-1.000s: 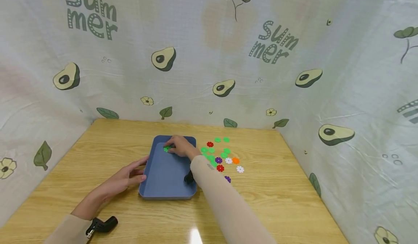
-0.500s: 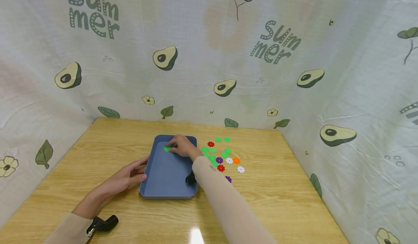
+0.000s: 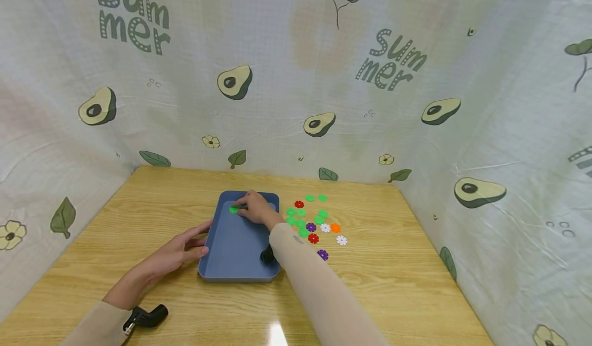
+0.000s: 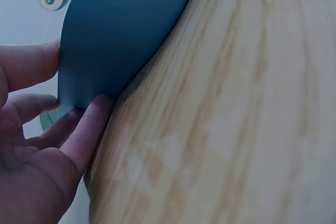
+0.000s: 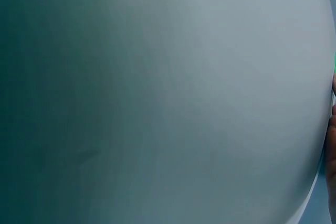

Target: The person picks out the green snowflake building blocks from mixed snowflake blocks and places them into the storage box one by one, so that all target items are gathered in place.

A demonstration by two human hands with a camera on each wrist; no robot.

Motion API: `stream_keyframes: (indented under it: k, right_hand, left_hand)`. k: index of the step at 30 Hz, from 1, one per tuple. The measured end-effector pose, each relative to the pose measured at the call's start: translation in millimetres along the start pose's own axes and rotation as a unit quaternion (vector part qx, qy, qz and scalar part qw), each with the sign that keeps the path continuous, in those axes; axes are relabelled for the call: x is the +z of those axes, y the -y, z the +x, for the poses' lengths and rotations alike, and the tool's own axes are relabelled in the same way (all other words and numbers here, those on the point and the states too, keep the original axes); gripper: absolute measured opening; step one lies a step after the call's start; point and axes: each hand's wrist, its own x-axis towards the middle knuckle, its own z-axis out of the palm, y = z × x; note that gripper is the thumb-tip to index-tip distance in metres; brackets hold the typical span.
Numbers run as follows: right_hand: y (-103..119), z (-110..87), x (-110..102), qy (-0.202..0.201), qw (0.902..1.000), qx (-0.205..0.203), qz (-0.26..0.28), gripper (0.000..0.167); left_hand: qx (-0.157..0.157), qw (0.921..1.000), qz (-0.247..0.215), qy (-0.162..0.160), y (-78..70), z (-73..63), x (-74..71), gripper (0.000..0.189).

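A blue rectangular tray (image 3: 233,251) lies on the wooden table. My left hand (image 3: 178,252) is at its left side, fingers fairly straight and fingertips against the outer wall. In the left wrist view, the left hand (image 4: 44,150) touches the tray's wall (image 4: 121,30). Reaching into the far part of the tray, my right hand (image 3: 256,208) holds a green flower-shaped plastic disc (image 3: 233,210) between thumb and finger, low over the tray floor. Part of the disc is hidden by the fingers. Only a sliver of the right hand (image 5: 331,150) shows in the right wrist view.
Right of the tray lie several loose flower-shaped discs: green discs (image 3: 302,233), a red disc (image 3: 313,238), a purple disc (image 3: 322,255), a white disc (image 3: 341,240) and an orange disc (image 3: 335,228). A printed cloth (image 3: 277,42) hangs behind and beside the table (image 3: 384,269).
The right hand and the green disc have shifted slightly left within the tray. The left hand stays at the tray's side, and the loose discs have not moved.
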Motion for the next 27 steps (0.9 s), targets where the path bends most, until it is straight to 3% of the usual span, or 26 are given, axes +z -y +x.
stream_keyframes:
  k: [7,13,18,27]
  right_hand:
    - [-2,-1.7,-3,0.012,0.9998,-0.017,-0.002,0.037]
    - [6,-6.8,-25,0.089,0.9954,-0.035,0.008,0.052]
    - [14,-16.2,-54,0.143,0.9867,-0.069,-0.035,0.057]
    - [3,-52.9,-97,0.131,0.9871,-0.086,-0.033,0.059]
  left_hand:
    - [0.000,1.0000,-0.001,-0.002,-0.6,0.5,1.0,0.081]
    - [-0.006,0.9999,0.001,-0.012,-2.0,-1.0,1.1,0.081]
    - [-0.016,0.9996,0.009,-0.021,-1.7,-0.5,1.7,0.081]
    - [0.008,0.9999,0.004,-0.013,-1.8,-0.7,2.4,0.081]
